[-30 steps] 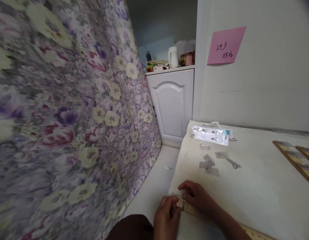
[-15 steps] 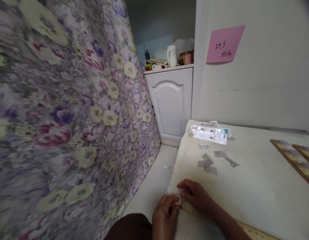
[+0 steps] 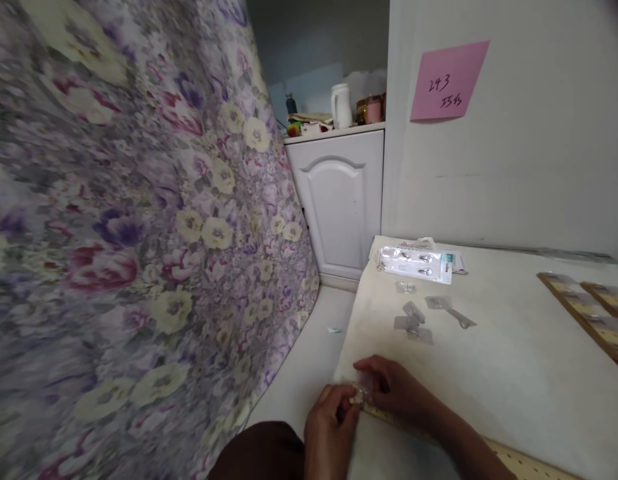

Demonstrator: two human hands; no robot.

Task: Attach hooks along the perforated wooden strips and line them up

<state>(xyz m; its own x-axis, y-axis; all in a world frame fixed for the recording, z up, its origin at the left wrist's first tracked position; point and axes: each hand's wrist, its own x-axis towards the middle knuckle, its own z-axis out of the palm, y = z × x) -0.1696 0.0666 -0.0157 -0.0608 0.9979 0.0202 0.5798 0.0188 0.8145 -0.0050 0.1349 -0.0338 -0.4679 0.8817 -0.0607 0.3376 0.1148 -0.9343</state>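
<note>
At the near left corner of the table, my left hand is closed in a pinch on a small pale piece whose kind I cannot make out. My right hand meets it from the right, thumb and fingers curled at the same small piece, which looks partly clear and shiny. The fingers hide most of it. Farther up the table lie several clear adhesive hooks, with one more hook above them and another to the right.
A clear blister pack of hooks lies at the table's back. Along the near edge runs a strip with holes; wood-edged boards lie at right. A floral curtain hangs left, and a white cabinet stands behind.
The view has shifted slightly. Both hands stay together at the table corner, with the small piece still between their fingers.
</note>
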